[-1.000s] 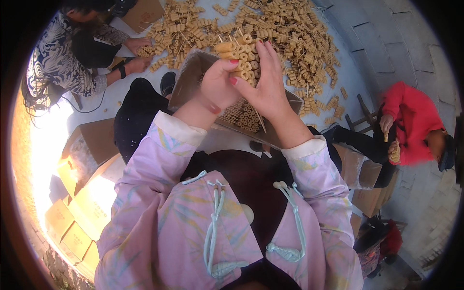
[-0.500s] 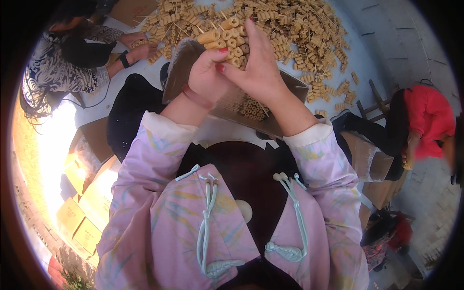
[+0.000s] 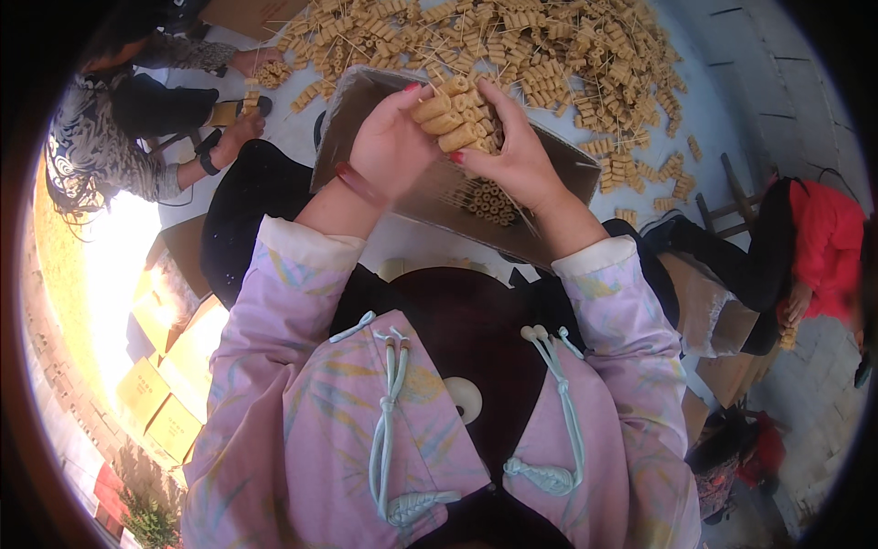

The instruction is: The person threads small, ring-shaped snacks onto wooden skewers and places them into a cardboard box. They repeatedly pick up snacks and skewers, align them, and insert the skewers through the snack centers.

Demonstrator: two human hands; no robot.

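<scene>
Between my hands is a bundle of skewered tan, tube-shaped pieces (image 3: 460,117), held over an open cardboard box (image 3: 569,172). My right hand (image 3: 523,163) is closed around the bundle's right side, thumb at its lower edge and fingertips at the top. Against its left side presses my left hand (image 3: 395,139), thumb up; its other fingers are partly hidden and blurred. Inside the box, below my hands, more skewered pieces (image 3: 491,203) lie with their round hollow ends showing, thin sticks beside them.
A large heap of skewered pieces (image 3: 585,50) spreads across the pale surface beyond the box. At left, a co-worker's hand (image 3: 240,133) holds a skewer. A person in red (image 3: 823,238) sits at right by a wooden stool (image 3: 732,206). Cardboard cartons (image 3: 174,425) stand lower left.
The bundle has come lower and to the right, turned so its pieces show more side-on. My left hand's grip has shifted. The co-worker's hands at left have moved apart.
</scene>
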